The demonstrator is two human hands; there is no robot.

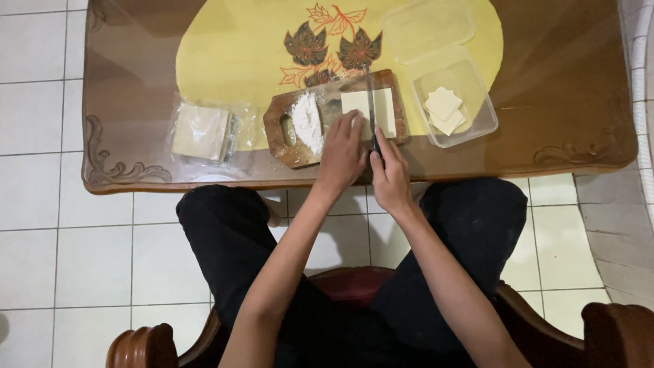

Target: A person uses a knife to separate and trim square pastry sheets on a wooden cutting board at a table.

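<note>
Dough sheet [368,112], a pale square, lies on the wooden cutting board [327,119]. Left hand [343,151] presses flat on its near edge; right hand [390,176] wraps closed around the knife [371,109]. Fingertips are best kept left of the blade, which should come down straight.

A wooden table [558,136] with carved corners carries a yellow oval mat [231,48] printed with dark leaves [332,44]. On its left part lies a clear bag [204,133] of pale square sheets. To the right stands a clear plastic tub [477,123] holding cut squares [443,110], with its lid [428,28] lying just behind it. White floor tiles [61,238] surround a wooden chair [143,347].
</note>
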